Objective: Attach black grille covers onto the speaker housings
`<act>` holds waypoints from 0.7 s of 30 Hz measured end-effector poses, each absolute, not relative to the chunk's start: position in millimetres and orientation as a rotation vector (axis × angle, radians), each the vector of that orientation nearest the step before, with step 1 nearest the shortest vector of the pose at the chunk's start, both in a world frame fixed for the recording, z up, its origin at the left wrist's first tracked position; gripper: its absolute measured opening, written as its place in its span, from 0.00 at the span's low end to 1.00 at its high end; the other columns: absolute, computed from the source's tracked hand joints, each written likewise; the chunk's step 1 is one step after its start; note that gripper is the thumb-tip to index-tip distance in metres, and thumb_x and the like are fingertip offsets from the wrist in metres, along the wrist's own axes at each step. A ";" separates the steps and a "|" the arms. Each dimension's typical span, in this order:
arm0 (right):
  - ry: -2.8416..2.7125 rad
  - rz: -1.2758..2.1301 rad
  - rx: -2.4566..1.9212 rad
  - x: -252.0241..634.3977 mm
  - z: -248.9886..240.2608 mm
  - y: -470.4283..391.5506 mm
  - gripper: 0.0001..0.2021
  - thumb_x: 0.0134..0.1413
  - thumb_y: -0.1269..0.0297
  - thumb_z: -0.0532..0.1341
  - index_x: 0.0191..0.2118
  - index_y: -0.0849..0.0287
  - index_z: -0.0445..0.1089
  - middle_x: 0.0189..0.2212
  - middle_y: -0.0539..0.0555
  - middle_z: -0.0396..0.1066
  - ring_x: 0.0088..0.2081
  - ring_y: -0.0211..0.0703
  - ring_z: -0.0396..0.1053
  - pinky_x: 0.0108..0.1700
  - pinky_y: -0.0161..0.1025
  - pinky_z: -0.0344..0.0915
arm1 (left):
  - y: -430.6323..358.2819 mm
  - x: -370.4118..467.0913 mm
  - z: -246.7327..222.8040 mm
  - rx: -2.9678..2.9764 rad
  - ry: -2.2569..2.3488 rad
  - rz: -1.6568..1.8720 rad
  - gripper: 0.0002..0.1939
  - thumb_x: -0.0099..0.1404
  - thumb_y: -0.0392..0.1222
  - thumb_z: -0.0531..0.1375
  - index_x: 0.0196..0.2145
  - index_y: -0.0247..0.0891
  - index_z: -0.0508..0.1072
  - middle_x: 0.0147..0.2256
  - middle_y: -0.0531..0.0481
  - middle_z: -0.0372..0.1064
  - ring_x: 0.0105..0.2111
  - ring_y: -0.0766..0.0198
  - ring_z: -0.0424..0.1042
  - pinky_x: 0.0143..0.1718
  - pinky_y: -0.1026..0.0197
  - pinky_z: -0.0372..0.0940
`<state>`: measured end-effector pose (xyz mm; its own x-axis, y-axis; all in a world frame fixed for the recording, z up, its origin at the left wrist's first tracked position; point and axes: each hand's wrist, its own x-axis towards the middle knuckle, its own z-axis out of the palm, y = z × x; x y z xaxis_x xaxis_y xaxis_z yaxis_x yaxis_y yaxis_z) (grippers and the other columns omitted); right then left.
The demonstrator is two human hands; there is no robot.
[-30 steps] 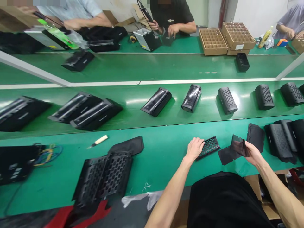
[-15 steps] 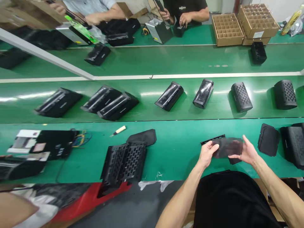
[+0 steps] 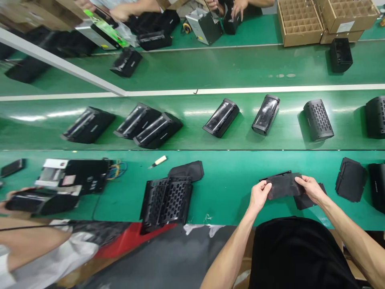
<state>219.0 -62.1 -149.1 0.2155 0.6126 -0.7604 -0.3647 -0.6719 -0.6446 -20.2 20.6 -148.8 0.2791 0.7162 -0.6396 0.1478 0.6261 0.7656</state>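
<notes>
A thin, dark see-through mesh sheet (image 3: 282,186) is stretched between my two hands above the green bench. My left hand (image 3: 259,196) pinches its left end between thumb and fingers. At the sheet's upper right corner, my right hand (image 3: 312,188) is closed with thumb and fingers on it. Beneath and behind the sheet lies a black part, mostly hidden, with only its top edge showing. Partly under my right hand and forearm lie flat black pieces (image 3: 303,202). To the right rests a stack of flat black sheets (image 3: 350,179).
Black perforated shells (image 3: 168,200) lie left of me near a white-handled tool (image 3: 159,161). Black speaker-like units (image 3: 221,117) stand along the green conveyor (image 3: 192,140). At far left, a co-worker's hand holds a black unit (image 3: 39,201). Divided cartons (image 3: 300,24) stand across the line.
My right hand has gone from spread fingers beside the sheet to gripping its right end. The sheet now hangs tilted between both hands. The view has shifted left.
</notes>
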 end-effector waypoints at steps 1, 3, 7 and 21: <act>-0.261 1.548 -1.718 220.3 -147.5 -62.6 0.26 0.42 0.37 0.75 0.27 0.56 0.73 0.21 0.48 0.73 0.22 0.40 0.64 0.27 0.38 0.61 | 19.3 -19.8 -146.8 0.874 1.295 0.470 0.21 0.54 0.58 0.73 0.34 0.39 0.77 0.28 0.52 0.75 0.23 0.66 0.68 0.27 0.62 0.64; -0.322 1.501 -1.740 220.2 -141.7 -65.1 0.25 0.46 0.36 0.73 0.28 0.56 0.72 0.20 0.47 0.71 0.22 0.40 0.63 0.27 0.38 0.60 | 13.7 -15.8 -141.0 0.935 1.357 0.523 0.23 0.56 0.56 0.73 0.44 0.40 0.78 0.40 0.47 0.79 0.31 0.63 0.73 0.36 0.60 0.69; -0.478 1.495 -1.728 200.4 -124.0 -73.4 0.19 0.53 0.42 0.71 0.31 0.56 0.76 0.23 0.48 0.73 0.27 0.44 0.68 0.31 0.39 0.65 | -6.2 4.1 -133.0 0.839 1.038 0.452 0.32 0.59 0.61 0.72 0.55 0.40 0.76 0.51 0.38 0.78 0.49 0.52 0.77 0.52 0.53 0.70; -0.585 1.914 -1.273 216.2 -110.1 -63.2 0.30 0.40 0.63 0.70 0.55 0.48 0.77 0.67 0.55 0.67 0.67 0.60 0.63 0.61 0.50 0.64 | 9.7 0.6 -98.2 0.523 0.859 0.321 0.23 0.55 0.58 0.75 0.38 0.35 0.82 0.32 0.46 0.79 0.33 0.61 0.75 0.40 0.60 0.67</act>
<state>216.2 -63.2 -110.1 -0.2231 0.7893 -0.5720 -0.3344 -0.6131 -0.7157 0.6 9.7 -98.2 0.6170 0.4695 -0.6315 -0.0602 0.8283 0.5570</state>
